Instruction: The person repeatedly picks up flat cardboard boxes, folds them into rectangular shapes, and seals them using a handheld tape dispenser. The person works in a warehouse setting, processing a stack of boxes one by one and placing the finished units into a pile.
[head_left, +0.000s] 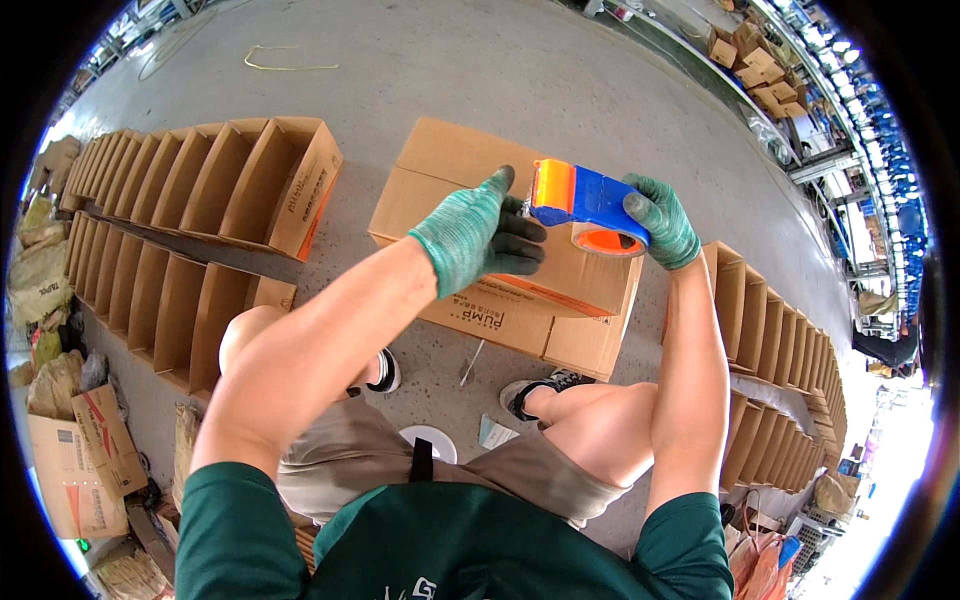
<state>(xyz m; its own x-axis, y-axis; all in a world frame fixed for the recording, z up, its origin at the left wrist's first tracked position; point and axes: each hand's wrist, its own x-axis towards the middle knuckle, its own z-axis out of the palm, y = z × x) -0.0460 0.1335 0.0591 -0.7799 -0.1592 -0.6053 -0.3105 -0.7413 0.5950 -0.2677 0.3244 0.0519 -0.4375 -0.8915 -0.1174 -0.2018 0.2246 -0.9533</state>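
My right hand [662, 222], in a green knit glove with dark fingertips, grips a blue and orange tape dispenser [598, 196] by its far right end. A roll of tape [612, 240] with an orange core sits on the dispenser's near side. Close to the dispenser's orange front end is my left hand [478, 234], gloved alike, its thumb up and fingers apart; whether it touches the tape's end cannot be made out. Below both hands lies a closed brown cardboard box [440, 165], on top of another cardboard box [590, 345] with printing on its side.
Rows of open cardboard boxes [290, 190] stand at the left, and more rows [745, 310] at the right. My knees flank the middle boxes; a white round object [430, 440] is between my legs. Flattened cardboard [80, 470] and sacks lie far left. Shelving [830, 160] runs along the right.
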